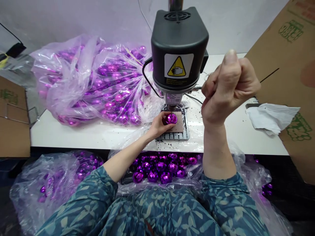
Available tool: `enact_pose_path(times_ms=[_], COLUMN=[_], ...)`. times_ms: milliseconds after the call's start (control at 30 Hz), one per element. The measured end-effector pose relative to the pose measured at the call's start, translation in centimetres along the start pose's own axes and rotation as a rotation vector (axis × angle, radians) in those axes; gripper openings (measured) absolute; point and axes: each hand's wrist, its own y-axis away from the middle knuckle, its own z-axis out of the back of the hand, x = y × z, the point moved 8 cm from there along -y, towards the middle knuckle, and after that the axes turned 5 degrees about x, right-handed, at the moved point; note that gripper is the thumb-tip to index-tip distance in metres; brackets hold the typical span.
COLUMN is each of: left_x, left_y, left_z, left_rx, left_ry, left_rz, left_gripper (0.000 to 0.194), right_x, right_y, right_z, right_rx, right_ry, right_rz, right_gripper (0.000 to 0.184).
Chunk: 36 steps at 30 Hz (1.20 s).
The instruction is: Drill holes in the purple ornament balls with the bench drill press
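L hand (159,125): thumb + fingers closed on faceted purple ball (171,119), held on brown pad (179,122) atop machine base (186,135), under spindle of blk drill press (179,42) w/ yellow warning label. R hand (227,87): fist, fingers curled tight, at press's R side, by the lever (198,88); grip contents unclear. L of press: clear bag (93,82) of purple balls, on white table (98,136).

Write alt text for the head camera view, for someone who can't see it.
The left hand steadies a shiny purple ball on the base of a black drill press, while the right hand is closed around its lever. More purple balls fill clear plastic bags behind and below the white table.
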Motion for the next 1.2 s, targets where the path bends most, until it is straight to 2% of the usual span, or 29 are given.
enact_pose_path(times_ms=[167, 333, 633, 800, 1067, 1200], left_x=[-0.2, -0.3, -0.2, -0.1, -0.6, -1.1], left_y=[0.1, 0.3, 0.2, 0.2, 0.4, 0.4], left_z=[0.0, 0.0, 0.1, 0.0, 0.1, 0.0], left_rx=[0.004, 0.007, -0.007, -0.023, -0.042, -0.022], left_ry=[0.017, 0.029, 0.03, 0.062, 0.076, 0.102], left_rz=[0.008, 0.014, -0.001, -0.022, -0.002, 0.003], left_gripper=[0.062, 0.062, 0.061, 0.059, 0.056, 0.056], right_x=[-0.2, -0.3, -1.3, -1.4, -1.7, -0.7], right_y=[2.0, 3.1, 4.4, 5.3, 6.0, 5.6], right_z=[1.3, 1.8, 3.0, 3.2, 3.4, 3.0], right_rx=[-0.036, -0.007, -0.107, -0.069, -0.011, 0.01], right_ry=[-0.06, -0.163, -0.015, -0.149, -0.139, -0.157], right_rz=[0.009, 0.102, 0.184, 0.328, 0.356, 0.357], right_gripper=[0.057, 0.057, 0.058, 0.052, 0.05, 0.055])
